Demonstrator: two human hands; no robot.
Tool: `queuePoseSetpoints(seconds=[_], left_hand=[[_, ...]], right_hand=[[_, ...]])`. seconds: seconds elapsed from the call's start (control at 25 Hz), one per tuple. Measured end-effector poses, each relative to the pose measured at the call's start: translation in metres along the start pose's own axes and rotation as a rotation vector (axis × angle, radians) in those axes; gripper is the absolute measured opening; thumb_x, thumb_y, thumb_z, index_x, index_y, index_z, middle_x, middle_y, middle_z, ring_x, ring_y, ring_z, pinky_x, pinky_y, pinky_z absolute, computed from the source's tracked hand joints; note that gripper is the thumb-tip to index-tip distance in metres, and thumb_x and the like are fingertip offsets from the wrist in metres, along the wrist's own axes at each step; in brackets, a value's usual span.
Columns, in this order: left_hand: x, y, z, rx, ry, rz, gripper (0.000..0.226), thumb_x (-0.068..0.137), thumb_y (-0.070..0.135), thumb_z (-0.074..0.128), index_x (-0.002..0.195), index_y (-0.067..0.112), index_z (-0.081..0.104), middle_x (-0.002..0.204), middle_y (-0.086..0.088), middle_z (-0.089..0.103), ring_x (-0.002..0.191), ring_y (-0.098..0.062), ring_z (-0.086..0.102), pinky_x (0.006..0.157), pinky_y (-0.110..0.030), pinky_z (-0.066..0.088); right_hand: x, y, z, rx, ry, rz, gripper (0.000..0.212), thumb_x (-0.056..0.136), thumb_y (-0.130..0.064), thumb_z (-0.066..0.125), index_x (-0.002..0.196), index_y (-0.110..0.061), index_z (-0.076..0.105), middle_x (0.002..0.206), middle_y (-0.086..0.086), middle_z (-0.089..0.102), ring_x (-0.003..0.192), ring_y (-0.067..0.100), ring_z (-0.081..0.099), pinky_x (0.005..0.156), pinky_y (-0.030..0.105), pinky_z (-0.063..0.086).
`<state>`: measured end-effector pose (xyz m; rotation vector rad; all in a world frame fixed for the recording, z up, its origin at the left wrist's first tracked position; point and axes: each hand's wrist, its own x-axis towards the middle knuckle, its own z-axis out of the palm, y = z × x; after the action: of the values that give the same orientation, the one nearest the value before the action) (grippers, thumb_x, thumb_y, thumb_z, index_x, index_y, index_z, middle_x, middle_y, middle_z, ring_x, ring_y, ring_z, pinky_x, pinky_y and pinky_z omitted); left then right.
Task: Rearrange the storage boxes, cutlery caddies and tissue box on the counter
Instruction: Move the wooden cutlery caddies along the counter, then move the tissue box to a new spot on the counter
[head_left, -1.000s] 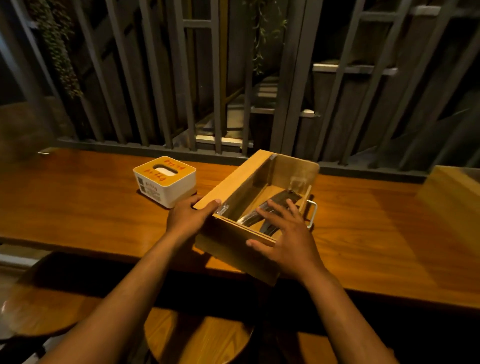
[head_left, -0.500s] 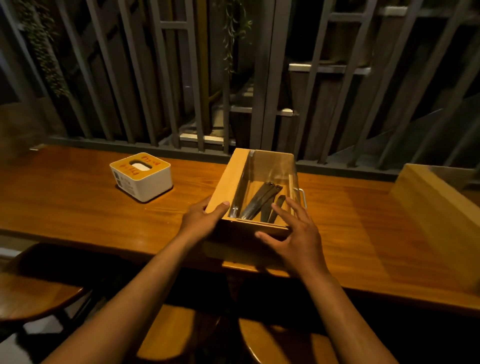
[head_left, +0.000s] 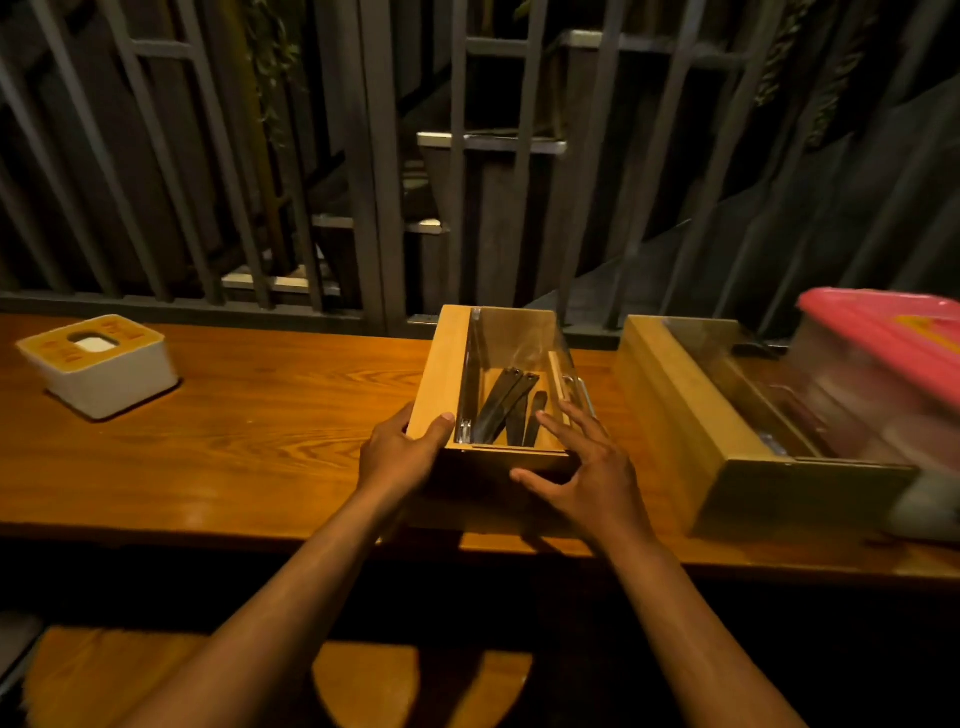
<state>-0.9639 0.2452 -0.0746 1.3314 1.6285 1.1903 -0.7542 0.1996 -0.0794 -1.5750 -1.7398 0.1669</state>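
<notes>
Head view | cutlery caddy (head_left: 445, 374) gripped by left hand (head_left: 400, 452) | right hand (head_left: 587, 467) fingers spread wide, steadying near end | caddy best slid flat along bench (head_left: 260, 415).

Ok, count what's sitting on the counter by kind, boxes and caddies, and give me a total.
Wooden cutlery caddies: 2, one held, one to its right
Tissue box: 1
Pink-lidded storage box: 1
Total: 4

The pink-lidded box (head_left: 883, 358) at the far right is blurred and cut by the edge — its contents unreadable; tissue box (head_left: 98, 364) print too small.
</notes>
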Motion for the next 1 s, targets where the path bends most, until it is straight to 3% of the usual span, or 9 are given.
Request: queuePoseSetpoints(seconds=[0.16,0.44,0.76,0.92,1.0], left_hand=[[-0.016,0.013,0.036,0.01,0.005,0.009,0.056,0.087,0.052,0.062,0.135,0.025,0.052,0.132,-0.004,0.06,0.119,-0.03,0.056,0.092,-0.045,0.052],[-0.029,0.026,0.072,0.026,-0.002,0.013,0.056,0.087,0.053,0.061,0.135,0.025,0.052,0.13,-0.003,0.06,0.118,-0.03,0.056,0.093,-0.045,0.053],[-0.033,0.029,0.088,0.047,-0.025,0.045,0.057,0.088,0.056,0.058,0.135,0.026,0.051,0.13,-0.004,0.06,0.117,-0.03,0.057,0.092,-0.046,0.053],[-0.032,0.029,0.074,0.17,-0.09,0.109,0.058,0.092,0.056,0.049,0.141,0.025,0.047,0.136,-0.005,0.057,0.12,-0.029,0.054,0.096,-0.047,0.051],[-0.031,0.031,0.057,0.251,-0.034,0.146,0.055,0.093,0.054,0.049,0.141,0.027,0.047,0.135,-0.005,0.059,0.116,-0.027,0.057,0.093,-0.045,0.053]], right_hand=[[-0.005,0.03,-0.025,-0.013,0.009,0.004,0.074,0.067,-0.056,0.076,0.135,-0.041,0.05,0.153,-0.011,0.036,0.143,0.013,0.029,0.115,0.042,0.031],[-0.005,0.061,-0.051,-0.004,-0.018,0.037,0.075,0.067,-0.056,0.076,0.135,-0.044,0.047,0.154,-0.012,0.034,0.144,0.017,0.028,0.111,0.053,0.037],[-0.006,0.071,-0.065,-0.007,-0.002,0.031,0.072,0.068,-0.053,0.078,0.134,-0.041,0.05,0.152,-0.01,0.037,0.142,0.016,0.029,0.113,0.045,0.033],[-0.006,0.057,-0.065,-0.104,0.017,0.077,0.061,0.077,-0.064,0.062,0.133,-0.042,0.05,0.153,-0.009,0.036,0.144,0.019,0.025,0.114,0.05,0.03],[-0.002,0.037,-0.056,-0.163,0.078,0.053,0.055,0.083,-0.063,0.054,0.133,-0.042,0.05,0.153,-0.007,0.037,0.146,0.02,0.022,0.116,0.052,0.023]])
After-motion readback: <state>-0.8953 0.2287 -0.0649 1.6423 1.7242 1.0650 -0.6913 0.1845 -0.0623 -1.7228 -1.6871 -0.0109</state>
